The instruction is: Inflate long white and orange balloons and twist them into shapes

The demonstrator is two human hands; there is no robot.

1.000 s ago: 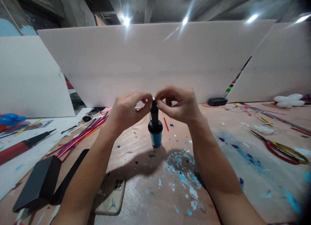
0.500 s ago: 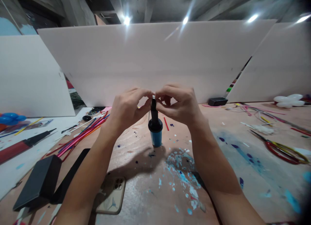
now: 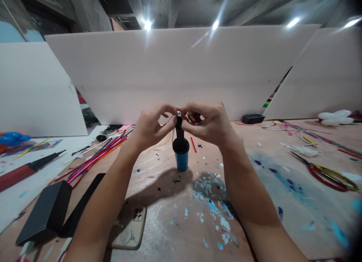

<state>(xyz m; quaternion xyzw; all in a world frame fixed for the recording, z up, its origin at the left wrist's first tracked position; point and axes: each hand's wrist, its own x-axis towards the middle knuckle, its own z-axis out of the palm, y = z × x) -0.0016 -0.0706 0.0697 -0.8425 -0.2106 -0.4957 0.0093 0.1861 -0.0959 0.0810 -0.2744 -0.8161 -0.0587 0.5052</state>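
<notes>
A small blue cylinder with a black lid stands upright on the table. From its lid rises a narrow black stem ending in a small silvery tip. My left hand pinches at the top of this stem from the left. Opposite it, my right hand is closed on the same spot, thumb and forefinger meeting the tip. The fingertips hide most of what they grip. A thin pale strand runs down beside the stem.
A phone lies near my left forearm, beside a black box. Colourful thin sticks and a red pump are at left. Scissors and a white balloon shape lie right. White boards stand behind.
My left hand has shifted slightly right and down, its fingers rearranged around the tip. My right hand dips a little. The blue cylinder stays in place.
</notes>
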